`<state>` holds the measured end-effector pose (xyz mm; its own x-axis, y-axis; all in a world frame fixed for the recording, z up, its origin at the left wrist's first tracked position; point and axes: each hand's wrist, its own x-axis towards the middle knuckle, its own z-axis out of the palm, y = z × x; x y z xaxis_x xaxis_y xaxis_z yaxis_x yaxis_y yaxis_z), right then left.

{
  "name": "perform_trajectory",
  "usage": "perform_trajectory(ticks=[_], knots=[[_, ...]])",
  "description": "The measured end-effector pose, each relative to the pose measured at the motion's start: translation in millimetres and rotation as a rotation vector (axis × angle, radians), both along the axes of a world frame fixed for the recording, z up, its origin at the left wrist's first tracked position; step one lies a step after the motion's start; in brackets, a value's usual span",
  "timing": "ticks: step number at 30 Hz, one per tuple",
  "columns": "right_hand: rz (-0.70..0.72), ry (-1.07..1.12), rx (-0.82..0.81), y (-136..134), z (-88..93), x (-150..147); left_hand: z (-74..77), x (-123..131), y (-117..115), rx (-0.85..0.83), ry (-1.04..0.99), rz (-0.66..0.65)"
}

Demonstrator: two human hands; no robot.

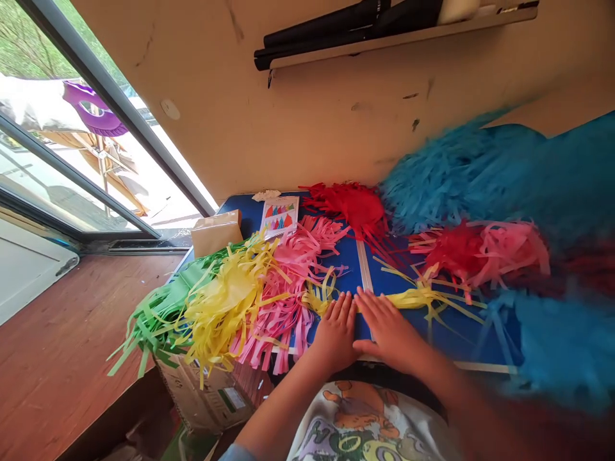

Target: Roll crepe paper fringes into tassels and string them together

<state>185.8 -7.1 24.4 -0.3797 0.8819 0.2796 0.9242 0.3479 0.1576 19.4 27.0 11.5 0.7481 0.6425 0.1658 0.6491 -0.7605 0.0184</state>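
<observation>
My left hand [337, 330] and my right hand [389, 330] lie flat side by side, fingers stretched out, over the middle of a yellow paper tassel [408, 298]. Its fringed ends spread out on both sides, and its middle is hidden under my fingers. Left of my hands are piles of fringed paper: pink [288, 307], yellow [230, 298] and green [175, 298]. Red fringed paper [358, 208] lies behind. To the right are a red-and-pink bunch [500, 250] and blurred blue fringed paper [567, 339].
A blue table [343, 256] stands against the wall, with a brown box [216, 232] and a picture card [280, 216] at the back left. A large blue fringed heap [461, 173] rises at right. A shelf [403, 38] hangs above. Below left is an open cardboard box [196, 390].
</observation>
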Motion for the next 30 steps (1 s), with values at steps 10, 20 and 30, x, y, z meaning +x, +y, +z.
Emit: perform_trajectory(ticks=[10, 20, 30], knots=[[-0.374, 0.042, 0.177, -32, -17.7, 40, 16.3, 0, -1, -0.090, -0.030, 0.034], [-0.052, -0.014, 0.145, -13, -0.6, 22, 40.7, 14, 19, 0.069, 0.057, -0.072], [-0.039, -0.040, 0.122, 0, 5.5, 26, 28.5, 15, 28, 0.144, 0.089, -0.257]])
